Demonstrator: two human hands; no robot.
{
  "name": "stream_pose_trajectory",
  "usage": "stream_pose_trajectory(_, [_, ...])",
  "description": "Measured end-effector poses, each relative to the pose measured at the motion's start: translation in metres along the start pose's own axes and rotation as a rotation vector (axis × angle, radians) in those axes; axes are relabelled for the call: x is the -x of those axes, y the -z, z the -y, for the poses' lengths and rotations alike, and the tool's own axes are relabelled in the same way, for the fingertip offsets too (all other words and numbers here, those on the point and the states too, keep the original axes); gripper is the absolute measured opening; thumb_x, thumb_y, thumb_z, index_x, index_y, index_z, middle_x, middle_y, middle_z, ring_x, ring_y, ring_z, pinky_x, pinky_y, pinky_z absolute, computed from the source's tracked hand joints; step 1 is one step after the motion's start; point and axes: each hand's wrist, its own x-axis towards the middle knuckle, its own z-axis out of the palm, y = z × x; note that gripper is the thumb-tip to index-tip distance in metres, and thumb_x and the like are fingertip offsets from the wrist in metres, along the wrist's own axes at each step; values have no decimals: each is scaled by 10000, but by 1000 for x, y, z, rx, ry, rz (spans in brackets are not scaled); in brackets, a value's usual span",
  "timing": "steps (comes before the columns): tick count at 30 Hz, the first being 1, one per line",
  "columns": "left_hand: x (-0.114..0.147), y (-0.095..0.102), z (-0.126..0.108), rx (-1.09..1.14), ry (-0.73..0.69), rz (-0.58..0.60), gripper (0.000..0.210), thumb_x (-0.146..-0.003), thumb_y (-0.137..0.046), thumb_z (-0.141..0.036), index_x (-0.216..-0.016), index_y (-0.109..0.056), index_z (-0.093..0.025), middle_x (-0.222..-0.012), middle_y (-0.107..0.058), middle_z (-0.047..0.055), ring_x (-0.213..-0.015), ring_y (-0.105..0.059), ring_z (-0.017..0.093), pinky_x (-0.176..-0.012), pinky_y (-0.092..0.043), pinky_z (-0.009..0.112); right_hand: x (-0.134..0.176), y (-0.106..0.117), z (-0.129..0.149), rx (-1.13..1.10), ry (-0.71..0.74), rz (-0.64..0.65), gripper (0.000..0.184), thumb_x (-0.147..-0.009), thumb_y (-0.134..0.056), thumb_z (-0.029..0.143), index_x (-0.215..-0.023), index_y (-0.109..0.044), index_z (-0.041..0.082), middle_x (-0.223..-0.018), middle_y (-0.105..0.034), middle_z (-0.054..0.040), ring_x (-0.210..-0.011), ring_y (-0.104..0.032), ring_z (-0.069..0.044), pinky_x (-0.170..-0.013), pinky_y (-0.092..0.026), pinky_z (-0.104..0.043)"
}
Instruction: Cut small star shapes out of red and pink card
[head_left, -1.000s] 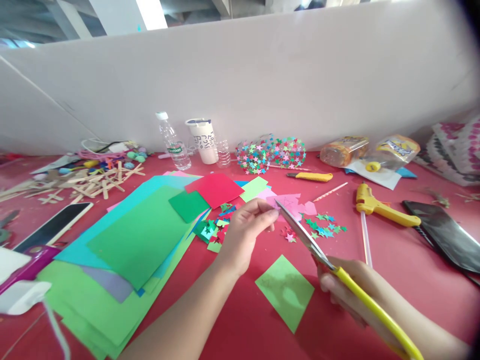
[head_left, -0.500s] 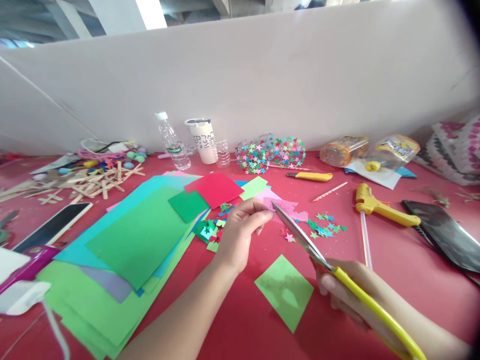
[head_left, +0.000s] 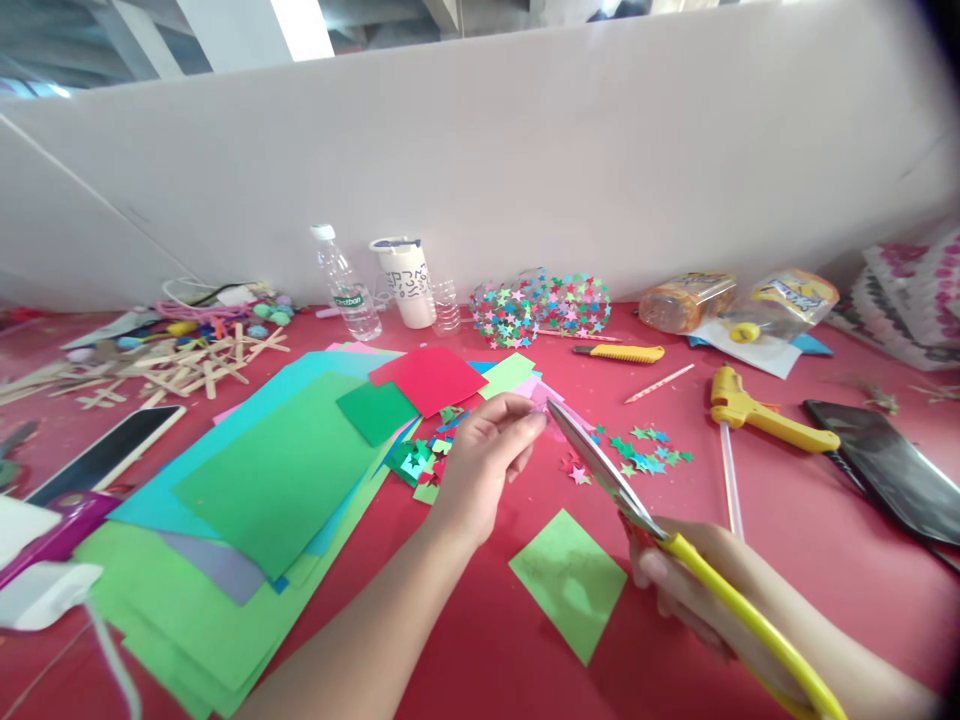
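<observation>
My left hand (head_left: 480, 455) is closed in a pinch on a small piece of pink paper (head_left: 541, 396), which shows just beyond the fingertips. My right hand (head_left: 694, 575) grips yellow-handled scissors (head_left: 600, 460). The blades look nearly together, and their tip lies at the pink paper close to my left fingers. Below the scissors a light green paper square (head_left: 570, 585) lies on the table with shadows across it. Several small paper stars (head_left: 649, 455) in green, blue and pink are scattered right of the blades. Green and shiny paper scraps (head_left: 416, 460) lie left of my left hand.
Stacked colored paper sheets (head_left: 285, 480) cover the left side, beside a phone (head_left: 105, 455) and wooden sticks (head_left: 202, 370). Behind stand a water bottle (head_left: 349, 290), a cup (head_left: 406, 285) and star-covered objects (head_left: 506, 312). A utility knife (head_left: 622, 353) and glue gun (head_left: 765, 415) lie right.
The pink paper beyond my left fingertips shows less and has shifted, uncovering more stars behind the blades. The scissor blades look more closed. Both hands stay nearly in place.
</observation>
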Motion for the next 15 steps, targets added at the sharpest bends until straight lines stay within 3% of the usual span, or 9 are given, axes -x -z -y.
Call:
stream_pose_trajectory(9, [-1, 0, -1, 114, -18, -42, 100, -838, -691, -274, -801, -651, -191, -462, -423, -87, -439, -293, 60, -455, -232, 201, -1, 2, 1, 27, 26, 15, 665, -803, -390, 907, -712, -387, 248, -475, -323, 116, -391, -290, -72, -420, -231, -221])
stream_pose_trajectory(15, [-1, 4, -6, -83, -115, -19, 133, -878, -644, -283, -780, -628, -193, -471, -404, -86, -449, -329, 65, -436, -228, 192, 0, 12, -3, 151, 99, 100, 652, -864, -345, 863, -719, -412, 231, -610, -393, 64, -473, -373, -105, -444, -268, -240])
